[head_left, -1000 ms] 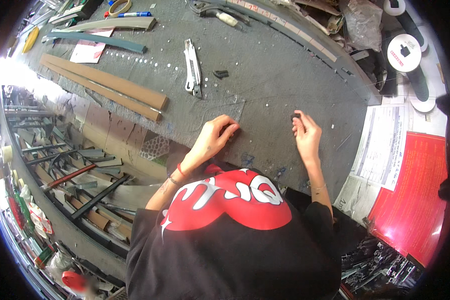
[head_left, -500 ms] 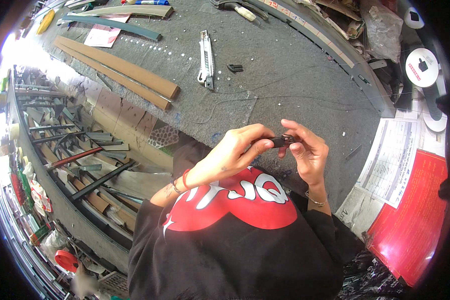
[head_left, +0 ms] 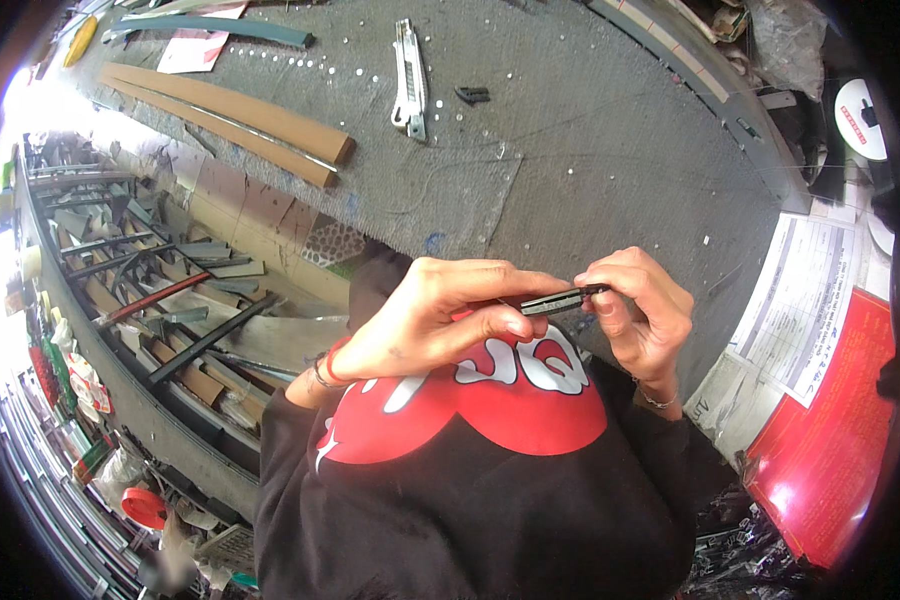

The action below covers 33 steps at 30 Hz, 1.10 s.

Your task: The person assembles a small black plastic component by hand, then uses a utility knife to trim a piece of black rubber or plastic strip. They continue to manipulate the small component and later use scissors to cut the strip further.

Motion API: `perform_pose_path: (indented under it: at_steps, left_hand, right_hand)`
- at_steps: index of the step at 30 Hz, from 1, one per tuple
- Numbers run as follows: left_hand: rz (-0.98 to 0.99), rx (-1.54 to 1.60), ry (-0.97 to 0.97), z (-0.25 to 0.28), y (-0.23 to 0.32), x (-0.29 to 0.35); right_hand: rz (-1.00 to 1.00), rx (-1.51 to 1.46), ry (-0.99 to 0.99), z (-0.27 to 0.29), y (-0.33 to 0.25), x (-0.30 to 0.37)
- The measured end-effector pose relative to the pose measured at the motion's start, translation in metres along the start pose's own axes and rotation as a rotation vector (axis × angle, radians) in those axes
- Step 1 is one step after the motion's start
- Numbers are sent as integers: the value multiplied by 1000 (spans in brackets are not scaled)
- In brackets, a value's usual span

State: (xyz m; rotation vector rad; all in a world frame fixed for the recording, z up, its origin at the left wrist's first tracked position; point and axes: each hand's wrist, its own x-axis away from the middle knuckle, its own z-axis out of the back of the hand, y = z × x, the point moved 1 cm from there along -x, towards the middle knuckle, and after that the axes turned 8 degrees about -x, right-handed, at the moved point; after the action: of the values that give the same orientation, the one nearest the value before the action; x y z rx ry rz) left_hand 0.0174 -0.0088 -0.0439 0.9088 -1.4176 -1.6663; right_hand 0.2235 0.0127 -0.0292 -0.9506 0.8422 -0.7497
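Observation:
In front of my chest, a small flat black part [head_left: 553, 302] with a greyish slotted edge is held between both hands. My left hand [head_left: 450, 310] has its end between thumb and stretched fingers. At the other end, my right hand [head_left: 642, 308] pinches the tip with thumb and bent forefinger. Beyond them on the grey-carpeted bench lies a box cutter [head_left: 409, 85] with a light metallic body. To its right rests another small black piece [head_left: 473, 94]. The exact kind of the held part is too small to make out.
Brown profile strips [head_left: 240, 115] and a blue-grey strip [head_left: 230, 29] lie at the far left. A long grey rail [head_left: 705, 90] borders the bench on the right, with a printed sheet [head_left: 795, 300] and red sheet [head_left: 830, 430] nearer. Offcuts fill a bin [head_left: 160, 420] at left.
The black part has turned so its slotted edge shows. My right fingers have gone from spread around it to a closed pinch on its end. The bench has shifted upward in view.

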Motion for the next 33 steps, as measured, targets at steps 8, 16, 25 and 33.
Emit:
perform_pose_path:
  at_steps: [8,16,25,33]
  left_hand:
    - [9,-11,-116,9,7,15]
    - [-41,-251,-96,0,18,39]
    - [-216,-63,-175,-2,15,33]
    - [-303,-173,-160,-6,15,37]
  right_hand:
    - [43,180,-463,6,-19,3]
    - [-6,51,-396,-15,-25,26]
    - [147,228,-281,-13,-28,35]
    - [266,291,-244,-13,-28,34]
